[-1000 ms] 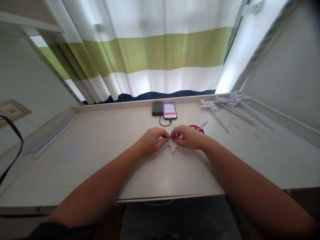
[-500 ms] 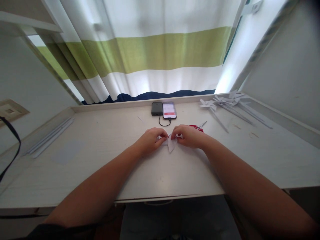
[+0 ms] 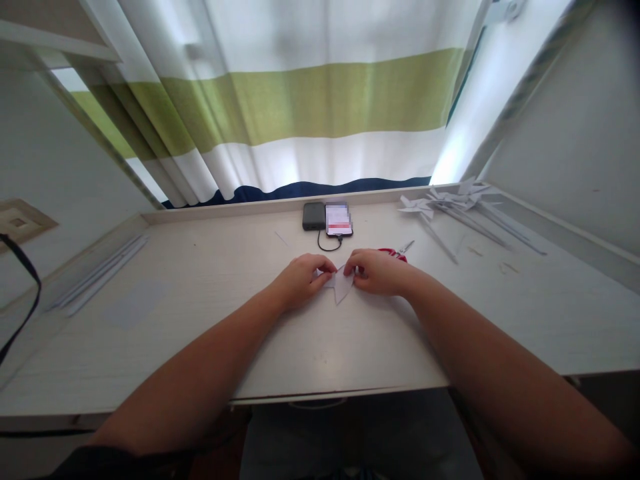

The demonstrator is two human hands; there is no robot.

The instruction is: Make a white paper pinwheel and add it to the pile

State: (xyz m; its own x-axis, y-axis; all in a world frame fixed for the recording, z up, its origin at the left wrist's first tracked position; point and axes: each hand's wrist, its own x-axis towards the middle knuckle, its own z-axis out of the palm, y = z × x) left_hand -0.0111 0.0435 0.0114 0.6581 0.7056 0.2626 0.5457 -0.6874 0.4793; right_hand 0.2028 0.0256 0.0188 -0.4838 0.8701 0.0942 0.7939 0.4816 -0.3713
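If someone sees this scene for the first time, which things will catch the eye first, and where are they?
First, the left hand and right hand meet at the middle of the desk, both pinching a small white folded paper. Behind them, a phone lies beside a dark power bank, and red scissors peek out past the right hand. Finished paper pinwheels are piled in the far right corner.

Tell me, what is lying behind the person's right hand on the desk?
Behind the right hand a pair of red-handled scissors lies on the desk. Only part of the red handles and the blade tips show; the hand covers the rest.
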